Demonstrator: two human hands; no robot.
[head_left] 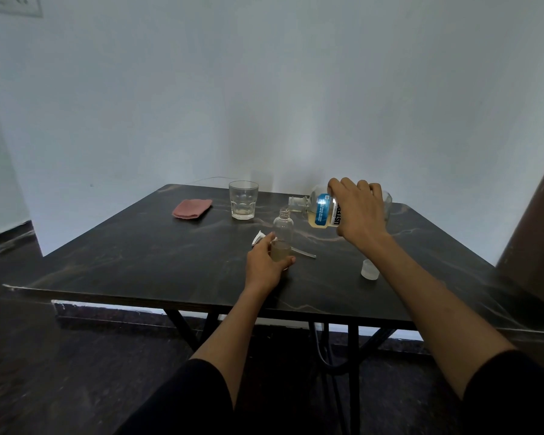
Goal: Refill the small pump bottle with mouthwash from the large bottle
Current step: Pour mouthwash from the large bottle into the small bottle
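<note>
While my left hand (264, 262) wraps the lower part of the small pump bottle (282, 233), my fingers (269, 243) curl round its far side and my thumb (288, 261) lies across the near side, so the base is closed in my grip. It stands upright on the dark marbled table (139, 255), cap off, neck bare, with pale yellowish liquid filling roughly its lower third, level with my fingers.

Above and to the right, my right hand (358, 211) grips the large bottle (324, 210) from on top, fingers curled over its far side and thumb on the near side, across the blue and white label. I hold it tipped on its side, nearly level, neck pointing left. Its open mouth (292, 204) sits just above and just right of the small bottle's neck; I cannot tell whether they touch. A little pale liquid lies along the large bottle's lower side.

Just behind my left hand, the white pump head (258, 238) lies on the table, and its clear dip tube (305, 254) shows just right of the small bottle. Near my right forearm a translucent cap (370, 269) stands on the table, well apart from both bottles. Farther back stand a clear drinking glass (243, 200) and, to its left, a folded pink cloth (191, 208).
</note>
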